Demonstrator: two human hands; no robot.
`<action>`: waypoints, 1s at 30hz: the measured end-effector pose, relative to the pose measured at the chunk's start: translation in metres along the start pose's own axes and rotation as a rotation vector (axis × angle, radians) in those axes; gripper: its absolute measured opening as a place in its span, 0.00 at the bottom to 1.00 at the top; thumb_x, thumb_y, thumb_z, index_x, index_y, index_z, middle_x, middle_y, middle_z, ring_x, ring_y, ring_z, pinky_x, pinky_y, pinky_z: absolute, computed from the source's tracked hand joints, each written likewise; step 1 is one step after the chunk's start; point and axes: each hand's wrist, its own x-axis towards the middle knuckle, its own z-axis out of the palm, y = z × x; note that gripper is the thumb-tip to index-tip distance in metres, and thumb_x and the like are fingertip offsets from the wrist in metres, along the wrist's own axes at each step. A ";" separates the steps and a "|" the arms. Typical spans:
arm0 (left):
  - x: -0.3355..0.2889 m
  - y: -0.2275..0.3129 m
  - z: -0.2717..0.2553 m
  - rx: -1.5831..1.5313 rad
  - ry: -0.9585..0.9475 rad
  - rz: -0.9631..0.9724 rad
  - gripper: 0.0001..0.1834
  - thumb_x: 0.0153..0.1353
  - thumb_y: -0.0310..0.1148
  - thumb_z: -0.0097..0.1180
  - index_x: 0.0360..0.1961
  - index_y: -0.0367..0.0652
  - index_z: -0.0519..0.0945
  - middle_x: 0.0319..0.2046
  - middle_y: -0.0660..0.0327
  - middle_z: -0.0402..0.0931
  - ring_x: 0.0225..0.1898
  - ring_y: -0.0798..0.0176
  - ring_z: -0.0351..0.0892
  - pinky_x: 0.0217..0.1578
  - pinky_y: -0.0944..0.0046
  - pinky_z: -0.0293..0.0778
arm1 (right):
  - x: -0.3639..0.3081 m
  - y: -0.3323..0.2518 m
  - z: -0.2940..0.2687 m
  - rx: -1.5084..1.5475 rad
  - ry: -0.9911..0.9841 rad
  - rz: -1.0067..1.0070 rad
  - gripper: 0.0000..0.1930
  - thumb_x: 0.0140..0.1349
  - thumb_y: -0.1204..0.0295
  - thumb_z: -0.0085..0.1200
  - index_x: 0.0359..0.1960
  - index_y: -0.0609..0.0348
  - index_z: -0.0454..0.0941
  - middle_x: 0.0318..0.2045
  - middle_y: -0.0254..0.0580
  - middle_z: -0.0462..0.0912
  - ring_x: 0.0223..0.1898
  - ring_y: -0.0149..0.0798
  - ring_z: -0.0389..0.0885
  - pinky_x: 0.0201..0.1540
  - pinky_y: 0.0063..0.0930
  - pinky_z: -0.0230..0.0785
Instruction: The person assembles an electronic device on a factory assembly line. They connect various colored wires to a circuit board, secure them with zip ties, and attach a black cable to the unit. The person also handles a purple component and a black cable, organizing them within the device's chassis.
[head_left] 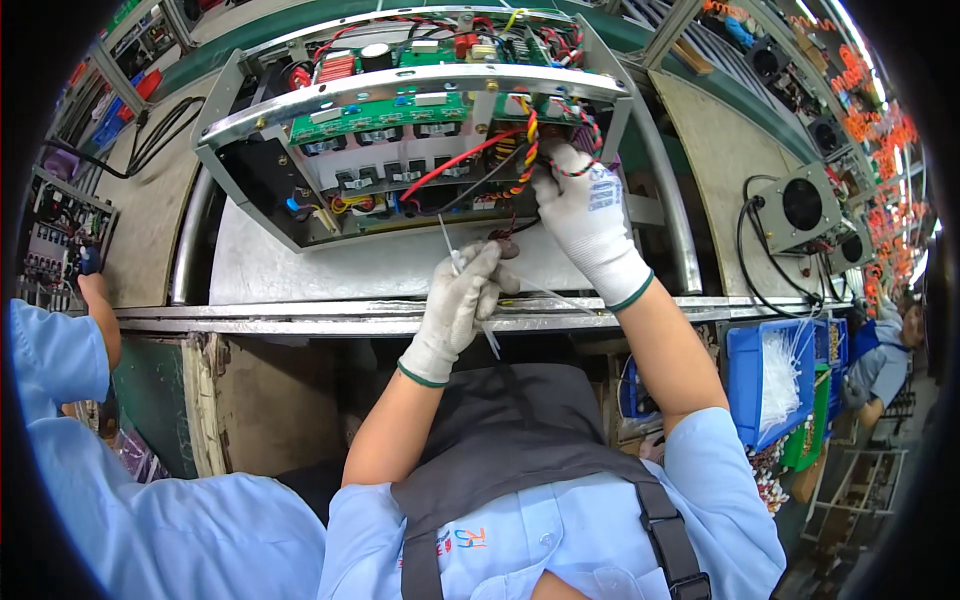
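A metal-framed electrical unit (300,120) with green circuit boards (385,118) lies open-sided in front of me. My left hand (455,310), in a white glove, is closed around several thin white cable ties (447,240) below the unit's near edge. A dark red twisted wire end (505,234) hangs by its fingertips. My right hand (592,225), also gloved, reaches into the right end of the unit. Its fingers are curled on twisted wires (585,168), though the fingertips are partly hidden. Red and yellow-black twisted wires (528,150) run just left of it.
The unit stands on a metal plate (255,265) between steel rails (672,190). At lower right, a blue bin (745,385) holds white cable ties. A fan unit (800,205) with black cables stands on the right board. A co-worker's arm (100,320) is close on the left.
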 end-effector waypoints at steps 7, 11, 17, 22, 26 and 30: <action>0.000 0.002 -0.008 -0.063 -0.076 -0.029 0.18 0.68 0.41 0.49 0.44 0.33 0.75 0.20 0.61 0.77 0.10 0.80 0.60 0.10 0.78 0.51 | 0.008 -0.003 -0.006 -0.167 -0.056 0.002 0.13 0.48 0.79 0.54 0.38 0.62 0.77 0.31 0.56 0.80 0.36 0.58 0.80 0.36 0.41 0.73; 0.000 0.001 -0.008 -0.093 -0.094 -0.045 0.19 0.68 0.41 0.49 0.45 0.33 0.75 0.21 0.61 0.77 0.11 0.80 0.60 0.10 0.79 0.52 | 0.011 -0.016 -0.019 -0.137 -0.101 0.053 0.12 0.52 0.75 0.56 0.40 0.59 0.78 0.34 0.54 0.81 0.38 0.58 0.79 0.38 0.43 0.73; 0.003 0.000 -0.014 -0.093 -0.102 -0.091 0.19 0.67 0.42 0.51 0.45 0.34 0.75 0.21 0.61 0.77 0.10 0.80 0.60 0.10 0.78 0.52 | 0.005 -0.003 -0.008 -0.227 -0.098 -0.005 0.11 0.49 0.75 0.57 0.36 0.57 0.77 0.32 0.50 0.81 0.35 0.55 0.80 0.36 0.42 0.73; 0.019 -0.059 -0.037 -0.912 -0.265 -0.406 0.13 0.68 0.40 0.44 0.46 0.43 0.72 0.33 0.63 0.75 0.14 0.79 0.61 0.14 0.80 0.62 | -0.012 0.038 0.009 -0.358 0.031 -0.198 0.13 0.45 0.76 0.58 0.36 0.57 0.76 0.26 0.46 0.79 0.30 0.51 0.78 0.33 0.41 0.71; 0.004 -0.014 -0.009 -0.124 -0.198 -0.109 0.19 0.69 0.47 0.46 0.42 0.40 0.75 0.20 0.63 0.76 0.09 0.81 0.60 0.10 0.79 0.52 | -0.019 0.066 -0.005 -0.191 -0.196 0.146 0.19 0.48 0.77 0.58 0.44 0.60 0.72 0.38 0.49 0.77 0.41 0.53 0.75 0.43 0.42 0.68; 0.004 -0.007 -0.014 -0.098 -0.202 -0.115 0.20 0.69 0.46 0.47 0.44 0.38 0.75 0.18 0.63 0.76 0.09 0.80 0.60 0.09 0.77 0.51 | -0.007 0.048 0.002 -0.058 -0.118 -0.062 0.21 0.54 0.76 0.57 0.51 0.61 0.70 0.46 0.51 0.78 0.47 0.52 0.76 0.48 0.40 0.68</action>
